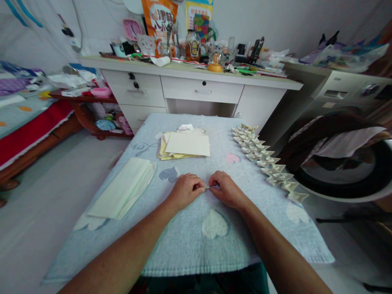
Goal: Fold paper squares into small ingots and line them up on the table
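Note:
My left hand (189,188) and my right hand (226,188) meet near the middle of the cloth-covered table. Between their pinched fingertips is a small, thin piece of folded paper (207,188), mostly hidden by the fingers. A column of folded paper ingots (265,160) runs down the right side of the table, with a gold-patterned one at its far end. Beyond my hands lies a stack of cream and yellow paper sheets (188,144). On the left, a pile of pale green-white paper (122,188) lies at an angle.
A pale blue cloth with heart patterns (183,241) covers the table. Crumpled white tissue (185,128) sits behind the stack. A cluttered white desk (202,87) stands ahead, a washing machine (339,159) with its door open at right, and a bed (33,122) at left.

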Available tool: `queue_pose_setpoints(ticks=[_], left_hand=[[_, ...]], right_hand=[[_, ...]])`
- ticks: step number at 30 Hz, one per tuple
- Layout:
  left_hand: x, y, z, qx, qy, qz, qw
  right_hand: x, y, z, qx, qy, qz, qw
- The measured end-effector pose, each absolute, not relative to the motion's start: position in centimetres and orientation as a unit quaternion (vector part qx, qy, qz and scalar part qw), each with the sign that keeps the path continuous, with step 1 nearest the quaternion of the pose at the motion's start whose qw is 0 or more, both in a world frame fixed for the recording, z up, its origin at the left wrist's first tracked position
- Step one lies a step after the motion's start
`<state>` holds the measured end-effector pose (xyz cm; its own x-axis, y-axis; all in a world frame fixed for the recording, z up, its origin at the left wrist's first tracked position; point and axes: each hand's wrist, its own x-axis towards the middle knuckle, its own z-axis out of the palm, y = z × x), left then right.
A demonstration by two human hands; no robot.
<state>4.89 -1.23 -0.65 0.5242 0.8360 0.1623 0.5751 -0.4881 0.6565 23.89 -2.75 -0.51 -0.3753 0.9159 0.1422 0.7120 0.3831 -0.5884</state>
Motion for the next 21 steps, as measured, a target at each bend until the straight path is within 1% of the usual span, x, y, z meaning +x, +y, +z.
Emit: queue_pose_setpoints(ticks=[9, 21], left_hand=[[4.8, -1.2, -1.1, 0.833, 0.418, 0.246, 0.266], [4.9, -1.1, -1.1, 0.834, 0.426, 0.239, 0.258]], right_hand=[[23.1, -3.1, -0.7, -0.521, -0.808, 0.175, 0.214], [22.2, -3.4, -0.1, -0.545, -0.813, 0.128, 0.157]])
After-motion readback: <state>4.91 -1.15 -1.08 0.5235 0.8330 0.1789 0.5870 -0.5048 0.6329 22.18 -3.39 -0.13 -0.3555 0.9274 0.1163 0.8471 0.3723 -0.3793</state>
